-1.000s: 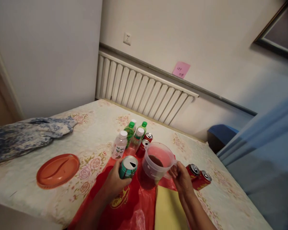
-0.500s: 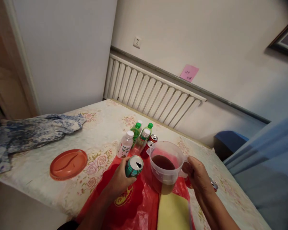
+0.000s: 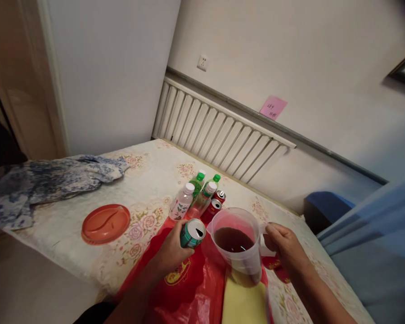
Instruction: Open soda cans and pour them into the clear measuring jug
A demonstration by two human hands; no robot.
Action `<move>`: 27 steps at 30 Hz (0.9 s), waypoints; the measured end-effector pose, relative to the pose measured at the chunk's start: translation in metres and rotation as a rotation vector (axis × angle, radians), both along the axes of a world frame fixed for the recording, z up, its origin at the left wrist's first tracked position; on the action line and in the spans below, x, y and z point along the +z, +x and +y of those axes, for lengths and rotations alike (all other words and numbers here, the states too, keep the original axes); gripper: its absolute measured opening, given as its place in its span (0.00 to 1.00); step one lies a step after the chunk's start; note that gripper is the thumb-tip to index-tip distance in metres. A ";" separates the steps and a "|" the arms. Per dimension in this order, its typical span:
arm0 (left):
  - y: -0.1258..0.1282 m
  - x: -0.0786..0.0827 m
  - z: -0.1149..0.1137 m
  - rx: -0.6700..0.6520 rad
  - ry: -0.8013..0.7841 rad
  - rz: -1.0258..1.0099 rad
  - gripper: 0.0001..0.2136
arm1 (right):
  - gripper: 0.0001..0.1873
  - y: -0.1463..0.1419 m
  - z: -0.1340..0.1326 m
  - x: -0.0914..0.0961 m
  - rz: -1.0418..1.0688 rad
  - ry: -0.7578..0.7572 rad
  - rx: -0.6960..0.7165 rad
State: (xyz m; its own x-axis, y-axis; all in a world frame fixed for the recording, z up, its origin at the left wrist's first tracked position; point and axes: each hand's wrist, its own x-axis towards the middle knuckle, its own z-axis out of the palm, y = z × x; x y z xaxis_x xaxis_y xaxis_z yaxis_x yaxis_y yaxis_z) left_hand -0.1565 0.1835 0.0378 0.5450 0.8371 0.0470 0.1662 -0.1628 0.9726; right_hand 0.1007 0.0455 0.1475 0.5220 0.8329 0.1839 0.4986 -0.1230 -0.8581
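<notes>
My left hand (image 3: 171, 254) wraps round a teal drink can (image 3: 191, 234) whose top opening faces up. The fingers of my right hand (image 3: 285, 245) close round the handle of a clear plastic jug (image 3: 253, 265), which holds dark brown liquid (image 3: 234, 240). The jug is just right of the can, apart from it, and hides part of a yellow sheet (image 3: 245, 299) on the red plastic bag (image 3: 195, 301). Behind the can stand a white-capped clear bottle (image 3: 181, 204), another white-capped bottle (image 3: 202, 200) and two red cans (image 3: 213, 209).
Green-capped bottles (image 3: 198, 181) stand behind the others. An orange plate (image 3: 106, 225) lies on the flowered tablecloth (image 3: 155, 180) at the left, near a blue-white cloth (image 3: 67, 180). A radiator (image 3: 216, 130) lines the wall, with a blue curtain (image 3: 384, 234) at the right.
The view has shifted, moving the scene slightly right. The jug sits a little lower in the picture, showing more of the front red can. Both hands keep their hold.
</notes>
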 end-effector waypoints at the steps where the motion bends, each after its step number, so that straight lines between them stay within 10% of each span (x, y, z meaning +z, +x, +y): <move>1: 0.000 0.000 0.000 -0.001 0.005 -0.005 0.28 | 0.26 0.001 0.000 0.000 0.001 -0.019 0.011; 27: -0.001 -0.013 0.002 -0.038 0.070 -0.065 0.28 | 0.27 -0.015 0.009 0.024 -0.189 -0.172 0.097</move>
State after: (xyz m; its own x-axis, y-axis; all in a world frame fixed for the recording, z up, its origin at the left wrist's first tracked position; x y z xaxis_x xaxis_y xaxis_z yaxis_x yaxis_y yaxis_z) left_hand -0.1576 0.1852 0.0248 0.5701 0.8095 0.1405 0.0959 -0.2354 0.9672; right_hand 0.0860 0.0541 0.1717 0.4081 0.9048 0.1220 0.6647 -0.2028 -0.7191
